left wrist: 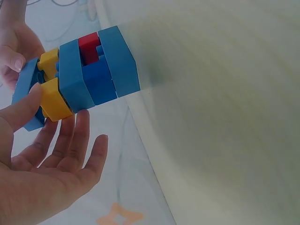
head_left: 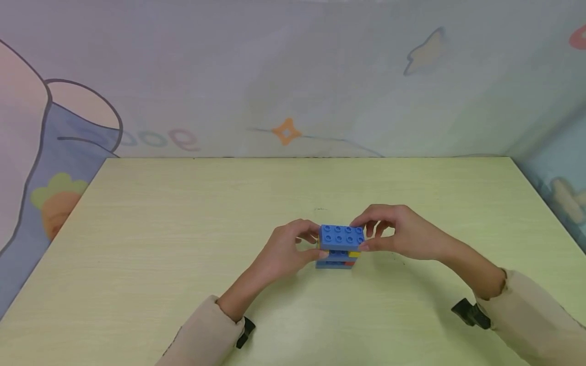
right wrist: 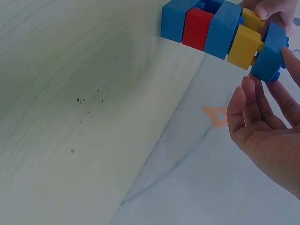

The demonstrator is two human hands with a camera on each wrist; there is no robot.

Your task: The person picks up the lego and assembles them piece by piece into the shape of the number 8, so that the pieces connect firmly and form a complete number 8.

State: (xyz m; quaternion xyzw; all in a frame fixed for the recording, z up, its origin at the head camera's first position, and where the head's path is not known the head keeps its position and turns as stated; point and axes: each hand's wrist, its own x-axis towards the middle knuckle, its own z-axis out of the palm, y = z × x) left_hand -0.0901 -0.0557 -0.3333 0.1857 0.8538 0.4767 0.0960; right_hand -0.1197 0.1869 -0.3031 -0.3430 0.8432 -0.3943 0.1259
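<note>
A small tower of toy building bricks stands upright on the table. Its top blue brick (head_left: 341, 237) shows two rows of studs, and my right hand (head_left: 397, 234) pinches it by the right end between thumb and fingers. Below it sit two yellow bricks (left wrist: 57, 99), whose studs show in a narrow gap under the top brick. My left hand (head_left: 289, 250) grips the tower from the left, thumb against a yellow brick and fingers behind. Lower down come a middle blue brick (left wrist: 75, 77), a red brick (right wrist: 198, 28) beside a small blue brick (left wrist: 99, 82), and a bottom blue brick (left wrist: 119, 63).
The pale wooden table (head_left: 183, 213) reaches back to a printed cloth backdrop (head_left: 293, 66). A few dark specks (right wrist: 79, 100) mark the tabletop near the tower. Dark wrist mounts (head_left: 471, 314) sit at both sleeve cuffs.
</note>
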